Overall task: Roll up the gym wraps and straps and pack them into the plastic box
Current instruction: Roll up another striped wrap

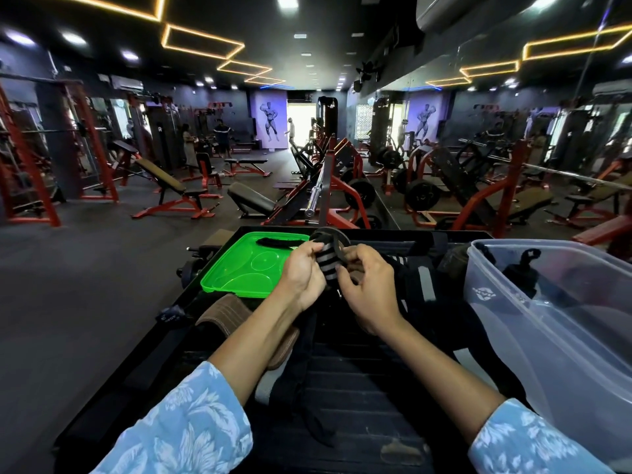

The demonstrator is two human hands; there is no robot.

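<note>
A black wrap with grey stripes [327,265] is partly rolled between my hands above a black bench. My left hand [301,271] grips the roll from the left. My right hand [367,285] pinches it from the right. The wrap's loose black tail [301,388] hangs down between my forearms. The clear plastic box [533,323] stands at the right with black straps [519,268] inside. More black and grey wraps [420,278] lie on the bench behind my right hand.
The box's green lid [239,271] lies on the bench at the left with a black strap [277,242] on its far edge. A brown padded strap [227,314] lies under my left forearm. Gym benches and racks fill the room beyond.
</note>
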